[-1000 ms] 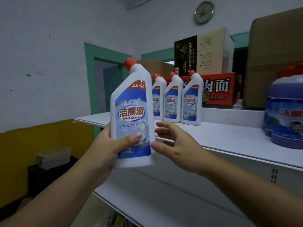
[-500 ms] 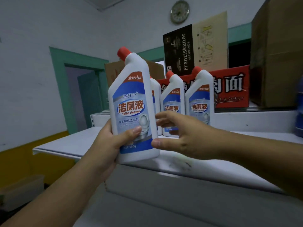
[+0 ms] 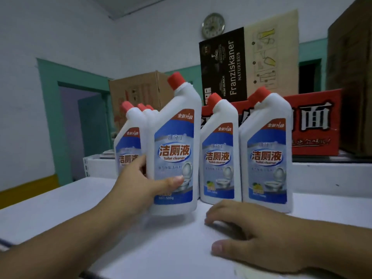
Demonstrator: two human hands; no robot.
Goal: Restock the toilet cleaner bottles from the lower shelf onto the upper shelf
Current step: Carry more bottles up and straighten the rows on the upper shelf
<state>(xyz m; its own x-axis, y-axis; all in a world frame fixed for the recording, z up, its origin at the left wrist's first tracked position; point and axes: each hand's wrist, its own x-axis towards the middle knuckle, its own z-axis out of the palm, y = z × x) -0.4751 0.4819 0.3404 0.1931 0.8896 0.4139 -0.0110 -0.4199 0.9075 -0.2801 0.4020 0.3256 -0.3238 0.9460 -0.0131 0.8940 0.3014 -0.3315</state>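
Note:
My left hand (image 3: 138, 186) grips a white toilet cleaner bottle (image 3: 175, 141) with a red cap and blue label, thumb across its front. The bottle stands upright, its base at or just above the white upper shelf (image 3: 60, 208). Two matching bottles (image 3: 219, 152) (image 3: 266, 152) stand to its right, and further bottles (image 3: 128, 135) stand behind it on the left, partly hidden. My right hand (image 3: 255, 234) lies on the shelf in front of the two right bottles, fingers loosely bent, holding nothing.
Behind the bottles a raised white ledge (image 3: 322, 174) carries a red carton (image 3: 314, 125), a black and tan Franziskaner box (image 3: 247, 63) and brown cardboard boxes (image 3: 350, 73) (image 3: 138, 97). A teal door frame (image 3: 48, 117) stands on the left. A clock (image 3: 213, 25) hangs on the wall.
My left hand has carried the bottle forward and down onto the upper shelf beside the others. My right hand let go of the bottle's side and dropped to the shelf surface.

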